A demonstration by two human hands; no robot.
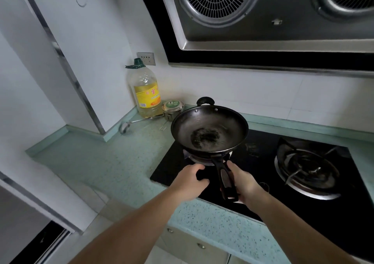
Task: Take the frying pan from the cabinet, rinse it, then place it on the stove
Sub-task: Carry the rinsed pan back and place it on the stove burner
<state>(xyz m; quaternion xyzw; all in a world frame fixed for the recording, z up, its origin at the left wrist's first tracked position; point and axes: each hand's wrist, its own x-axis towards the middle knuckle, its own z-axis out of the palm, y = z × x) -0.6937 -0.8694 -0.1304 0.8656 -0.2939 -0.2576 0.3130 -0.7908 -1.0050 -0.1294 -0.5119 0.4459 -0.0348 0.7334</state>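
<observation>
Over at the near-left part of the stove (pixel 263 162), both forearms reach in from the bottom of the head view. Right hand (pixel 243 182) has the frying pan's handle (pixel 226 179), fingers wrapped round it from underneath and the thumb lying up along its right side. Left hand (pixel 190 179) is just left of that handle, not touching it, fingers loosely curled into a C shape with nothing in them, hovering over the near-left corner of the black glass. Frying pan (pixel 209 130) is over the left burner (pixel 202 159); honestly can't tell if it's fully resting on it or a hair above. Inside the pan there's a dark crusty patch in the middle of the bottom, and the rest looks greyish. Right burner (pixel 307 170) has nothing on it. Far left on the teal counter (pixel 101 162) stands an oil bottle (pixel 146 89), green cap, yellow label, pale yellow oil in it. Just right of it sits a small round metal tin (pixel 173 106), lid on, so no idea what's inside. A metal ladle (pixel 125 127) lies flat beside them.
</observation>
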